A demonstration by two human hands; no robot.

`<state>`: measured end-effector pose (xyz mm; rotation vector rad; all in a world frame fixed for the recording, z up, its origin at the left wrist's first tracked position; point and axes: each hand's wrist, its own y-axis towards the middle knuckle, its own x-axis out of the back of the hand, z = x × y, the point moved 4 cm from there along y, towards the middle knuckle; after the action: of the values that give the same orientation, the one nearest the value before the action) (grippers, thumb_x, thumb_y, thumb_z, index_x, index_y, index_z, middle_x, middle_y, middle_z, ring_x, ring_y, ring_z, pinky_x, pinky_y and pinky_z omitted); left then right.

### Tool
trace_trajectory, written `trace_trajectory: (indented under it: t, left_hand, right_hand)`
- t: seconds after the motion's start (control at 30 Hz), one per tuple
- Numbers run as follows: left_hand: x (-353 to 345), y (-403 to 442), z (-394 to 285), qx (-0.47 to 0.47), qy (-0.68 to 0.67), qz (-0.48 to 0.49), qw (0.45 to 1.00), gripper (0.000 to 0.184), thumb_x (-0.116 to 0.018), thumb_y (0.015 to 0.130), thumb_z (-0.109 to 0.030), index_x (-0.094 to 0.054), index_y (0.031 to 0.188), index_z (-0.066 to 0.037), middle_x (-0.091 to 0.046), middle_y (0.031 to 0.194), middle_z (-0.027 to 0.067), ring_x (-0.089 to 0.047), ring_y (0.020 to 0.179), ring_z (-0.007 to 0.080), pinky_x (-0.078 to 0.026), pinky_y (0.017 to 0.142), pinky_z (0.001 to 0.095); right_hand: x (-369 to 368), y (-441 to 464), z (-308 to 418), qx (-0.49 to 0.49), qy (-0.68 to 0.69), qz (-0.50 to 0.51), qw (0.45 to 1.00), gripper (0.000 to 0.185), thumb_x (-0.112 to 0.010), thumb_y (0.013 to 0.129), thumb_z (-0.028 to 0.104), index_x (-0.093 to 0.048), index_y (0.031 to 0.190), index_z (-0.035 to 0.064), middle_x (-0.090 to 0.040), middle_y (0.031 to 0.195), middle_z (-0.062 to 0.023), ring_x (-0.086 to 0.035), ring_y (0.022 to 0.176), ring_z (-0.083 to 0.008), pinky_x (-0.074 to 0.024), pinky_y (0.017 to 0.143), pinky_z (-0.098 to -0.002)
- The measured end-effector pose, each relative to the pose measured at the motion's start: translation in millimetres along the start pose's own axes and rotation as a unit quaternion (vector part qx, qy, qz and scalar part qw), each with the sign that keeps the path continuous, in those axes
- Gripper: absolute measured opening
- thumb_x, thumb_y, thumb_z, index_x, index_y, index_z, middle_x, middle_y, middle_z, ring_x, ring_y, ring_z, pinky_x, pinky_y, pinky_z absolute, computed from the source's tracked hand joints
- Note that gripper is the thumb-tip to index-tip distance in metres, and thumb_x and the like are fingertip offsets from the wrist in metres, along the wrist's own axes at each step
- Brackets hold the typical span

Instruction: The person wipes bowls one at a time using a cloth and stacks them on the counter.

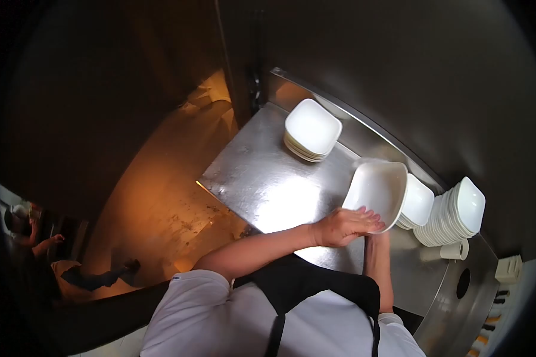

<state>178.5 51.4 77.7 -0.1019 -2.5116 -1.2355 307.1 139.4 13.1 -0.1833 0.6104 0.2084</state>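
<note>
A white square dish (376, 187) is held up over the steel counter (250, 154). My left hand (346, 227) is at its near rim, with the fingers over the edge and reaching inside. My right forearm (379, 268) rises to the underside of the dish, which hides my right hand and its fingers. Just right of the held dish is a short stack of similar white dishes (418, 201). Another short stack (313, 128) sits toward the back of the counter.
A tall leaning stack of white dishes (449, 220) is at the right, with a white cup (454, 250) beside it. A dark round hole (463, 283) shows in the steel surface. Another person's arm (47, 244) appears at the far left, beyond an orange-lit surface (161, 190).
</note>
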Motion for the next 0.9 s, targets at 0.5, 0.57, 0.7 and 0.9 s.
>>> trace_trajectory:
  t: [0.5, 0.57, 0.7, 0.9]
  left_hand:
    - [162, 10, 163, -0.001, 0.410, 0.260, 0.874, 0.009, -0.059, 0.082, -0.012, -0.066, 0.089, -0.013, -0.068, 0.083, 0.0051, -0.068, 0.081, 0.0241, -0.052, 0.070, 0.0407]
    - [161, 11, 171, 0.033, 0.404, 0.321, 0.856, 0.008, -0.059, 0.083, -0.012, -0.065, 0.088, -0.014, -0.068, 0.084, 0.0049, -0.068, 0.082, 0.0239, -0.051, 0.075, 0.0416]
    - [153, 4, 178, 0.056, 0.418, 0.384, 0.821, 0.015, -0.062, 0.085, -0.017, -0.067, 0.099, -0.016, -0.069, 0.096, 0.0016, -0.065, 0.103, 0.0220, -0.032, 0.112, 0.0541]
    - [189, -6, 169, 0.191, 0.191, -0.157, 0.950, 0.073, -0.081, 0.076, -0.032, -0.051, 0.139, -0.008, -0.055, 0.136, 0.0178, -0.051, 0.129, 0.0375, -0.023, 0.117, 0.0550]
  right_hand:
    - [-65, -11, -9, -0.004, 0.039, -0.082, 0.996, 0.055, -0.035, 0.104, 0.045, -0.048, 0.138, 0.0033, -0.059, 0.129, -0.0130, -0.061, 0.115, -0.0268, -0.0522, 0.097, -0.0411]
    - [-58, -3, -14, 0.023, 0.014, -0.121, 0.992, 0.055, -0.036, 0.104, 0.045, -0.047, 0.139, 0.0029, -0.058, 0.131, -0.0131, -0.061, 0.115, -0.0269, -0.0519, 0.097, -0.0412]
    - [-62, 17, -21, 0.004, 0.066, -0.133, 0.989, 0.061, -0.033, 0.103, 0.050, -0.043, 0.143, 0.0045, -0.056, 0.133, -0.0140, -0.061, 0.113, -0.0320, -0.0554, 0.088, -0.0439]
    - [-54, 69, -41, -0.066, 0.046, -0.175, 0.981, 0.069, -0.028, 0.099, 0.056, -0.048, 0.137, 0.0020, -0.062, 0.115, -0.0218, -0.060, 0.068, -0.0360, -0.0525, 0.060, -0.0482]
